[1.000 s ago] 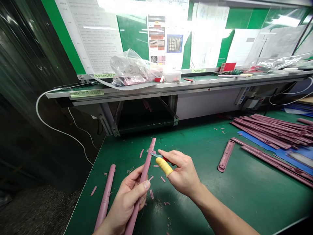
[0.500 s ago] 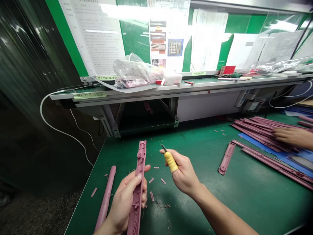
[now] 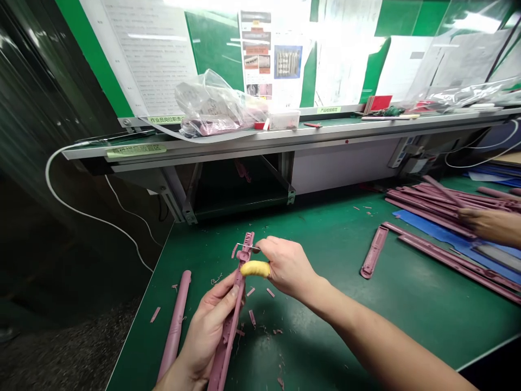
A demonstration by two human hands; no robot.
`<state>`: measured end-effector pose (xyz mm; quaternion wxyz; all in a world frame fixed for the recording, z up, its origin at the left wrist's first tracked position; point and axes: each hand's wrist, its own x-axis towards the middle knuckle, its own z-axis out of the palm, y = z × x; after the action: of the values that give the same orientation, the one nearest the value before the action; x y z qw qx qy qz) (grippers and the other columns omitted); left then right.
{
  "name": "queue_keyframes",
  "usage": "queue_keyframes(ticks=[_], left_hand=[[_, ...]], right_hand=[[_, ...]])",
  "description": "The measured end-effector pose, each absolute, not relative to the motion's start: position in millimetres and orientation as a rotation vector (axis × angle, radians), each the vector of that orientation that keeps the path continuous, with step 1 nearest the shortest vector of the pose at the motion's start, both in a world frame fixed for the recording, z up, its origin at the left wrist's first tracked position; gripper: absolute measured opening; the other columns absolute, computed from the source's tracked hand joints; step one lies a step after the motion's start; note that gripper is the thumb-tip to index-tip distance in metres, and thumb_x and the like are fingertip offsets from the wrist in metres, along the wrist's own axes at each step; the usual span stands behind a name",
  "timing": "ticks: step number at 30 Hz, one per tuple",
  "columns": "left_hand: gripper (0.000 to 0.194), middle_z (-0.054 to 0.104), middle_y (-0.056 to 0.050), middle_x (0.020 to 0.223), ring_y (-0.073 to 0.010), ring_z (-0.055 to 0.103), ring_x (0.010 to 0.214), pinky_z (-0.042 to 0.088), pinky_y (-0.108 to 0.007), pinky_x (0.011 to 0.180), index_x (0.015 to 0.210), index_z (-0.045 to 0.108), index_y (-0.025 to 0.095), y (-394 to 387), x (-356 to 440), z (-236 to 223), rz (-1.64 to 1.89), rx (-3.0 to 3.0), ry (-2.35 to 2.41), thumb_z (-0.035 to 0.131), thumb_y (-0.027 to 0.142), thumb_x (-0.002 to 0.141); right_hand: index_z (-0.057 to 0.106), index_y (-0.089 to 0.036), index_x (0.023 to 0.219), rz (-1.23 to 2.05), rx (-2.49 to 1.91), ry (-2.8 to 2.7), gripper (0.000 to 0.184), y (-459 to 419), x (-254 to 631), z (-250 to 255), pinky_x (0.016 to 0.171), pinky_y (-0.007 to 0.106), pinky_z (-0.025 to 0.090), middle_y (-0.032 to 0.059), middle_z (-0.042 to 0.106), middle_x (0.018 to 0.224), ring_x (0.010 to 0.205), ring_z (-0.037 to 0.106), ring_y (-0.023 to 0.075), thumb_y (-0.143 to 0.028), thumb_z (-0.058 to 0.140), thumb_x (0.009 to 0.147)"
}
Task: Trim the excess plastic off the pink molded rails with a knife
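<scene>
My left hand is closed around a long, narrow pink plastic part, tilted with its far end up and its ribbed inner side showing. My right hand pinches a small thin-bladed knife, whose blade lies across the part near the far end. A yellow cover wraps the right thumb, which is at the part's edge. Beside the blade tip a pink sliver shows; whether it is still attached I cannot tell. Most of the knife's handle is hidden by the fingers.
A smooth pink part lies to the left. Pink scraps dot the green table. At right are a short pink part, a pile of long ones, and another person's hand. A shelf spans the back.
My right hand has moved left, bringing the blade from beside the pink part onto its far end. The part has turned slightly. The other person's hand has lifted a pink strip.
</scene>
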<state>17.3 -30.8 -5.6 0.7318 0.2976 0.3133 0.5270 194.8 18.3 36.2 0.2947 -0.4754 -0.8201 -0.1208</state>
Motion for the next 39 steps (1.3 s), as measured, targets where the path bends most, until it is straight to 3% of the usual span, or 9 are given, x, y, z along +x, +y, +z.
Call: queue_keyframes(ticks=[6, 10, 16, 19, 21, 25, 32, 36, 39], left_hand=[[0.033, 0.066, -0.002, 0.082, -0.0069, 0.057, 0.063, 0.049, -0.014, 0.061, 0.111, 0.07, 0.018, -20, 20, 3, 1.2, 0.806, 0.622, 0.074, 0.021, 0.078], [0.032, 0.062, 0.0, 0.077, -0.0054, 0.056, 0.06, 0.048, -0.013, 0.057, 0.112, 0.069, 0.018, 8, 21, 11, 1.27, 0.799, 0.6, 0.071, 0.018, 0.08], [0.024, 0.058, 0.001, 0.077, -0.0038, 0.055, 0.057, 0.048, -0.012, 0.055, 0.105, 0.069, 0.017, 54, 10, 24, 1.439, 0.763, 0.534, 0.062, 0.012, 0.084], [0.023, 0.058, 0.0, 0.079, -0.0043, 0.056, 0.06, 0.049, -0.013, 0.056, 0.105, 0.068, 0.016, 59, 6, 25, 1.474, 0.735, 0.514, 0.059, 0.011, 0.085], [0.023, 0.058, -0.001, 0.082, -0.0051, 0.058, 0.064, 0.051, -0.013, 0.059, 0.106, 0.067, 0.016, 57, 6, 23, 1.461, 0.716, 0.506, 0.057, 0.011, 0.086], [0.022, 0.057, -0.001, 0.088, -0.0035, 0.056, 0.059, 0.045, -0.01, 0.045, 0.109, 0.064, 0.018, 41, 8, 18, 1.398, 0.693, 0.521, 0.055, 0.015, 0.089], [0.033, 0.058, 0.002, 0.078, -0.0019, 0.046, 0.037, 0.038, -0.011, 0.029, 0.121, 0.058, 0.025, -8, 15, 10, 1.236, 0.795, 0.554, 0.061, 0.027, 0.089], [0.032, 0.057, 0.003, 0.072, -0.0017, 0.044, 0.032, 0.038, -0.011, 0.027, 0.115, 0.062, 0.024, -27, 15, 1, 1.194, 0.821, 0.549, 0.065, 0.036, 0.085], [0.035, 0.058, 0.003, 0.075, -0.0025, 0.048, 0.035, 0.041, -0.011, 0.028, 0.117, 0.063, 0.028, -36, 13, -3, 1.212, 0.808, 0.523, 0.067, 0.037, 0.083]], right_hand=[[0.05, -0.018, 0.07, -0.309, -1.217, -2.277, 0.042, -9, 180, 25, 0.05, 0.027, 0.016, 0.0001, 0.055, 0.065, 0.055, 0.043, 0.0124, -0.052, 0.041, 0.094], [0.05, -0.02, 0.07, -0.191, -1.026, -2.435, 0.031, -52, 155, -10, 0.049, 0.029, 0.015, -0.0004, 0.056, 0.063, 0.053, 0.045, 0.0138, -0.045, 0.054, 0.087], [0.051, -0.02, 0.065, 0.049, -0.848, -2.631, 0.032, -91, 146, -66, 0.045, 0.026, 0.016, -0.0019, 0.055, 0.057, 0.046, 0.043, 0.0122, -0.045, 0.065, 0.077], [0.06, -0.02, 0.081, 0.415, -0.926, -2.41, 0.037, -76, 164, -52, 0.053, 0.023, 0.034, 0.0007, 0.063, 0.068, 0.059, 0.055, 0.0137, -0.052, 0.046, 0.091], [0.062, -0.021, 0.093, 0.602, -0.982, -2.247, 0.037, -63, 176, -33, 0.065, 0.023, 0.042, 0.0024, 0.066, 0.08, 0.071, 0.059, 0.0135, -0.044, 0.034, 0.099], [0.06, -0.022, 0.111, 0.677, -1.066, -2.102, 0.029, -46, 191, -8, 0.071, 0.024, 0.045, 0.0029, 0.065, 0.087, 0.075, 0.059, 0.0133, -0.031, 0.035, 0.099], [0.036, -0.027, 0.142, 0.688, -0.996, -1.921, 0.044, -33, 198, 11, 0.064, 0.023, 0.047, 0.0011, 0.062, 0.087, 0.068, 0.054, 0.0115, -0.024, 0.035, 0.098], [0.04, -0.028, 0.136, 0.723, -0.874, -1.878, 0.041, -30, 195, 30, 0.065, 0.023, 0.047, 0.0014, 0.061, 0.098, 0.07, 0.055, 0.0106, -0.021, 0.037, 0.096], [0.059, -0.024, 0.109, 0.583, -0.894, -1.849, 0.023, -31, 183, 43, 0.066, 0.023, 0.043, 0.0005, 0.059, 0.088, 0.072, 0.053, 0.0113, -0.026, 0.039, 0.097]])
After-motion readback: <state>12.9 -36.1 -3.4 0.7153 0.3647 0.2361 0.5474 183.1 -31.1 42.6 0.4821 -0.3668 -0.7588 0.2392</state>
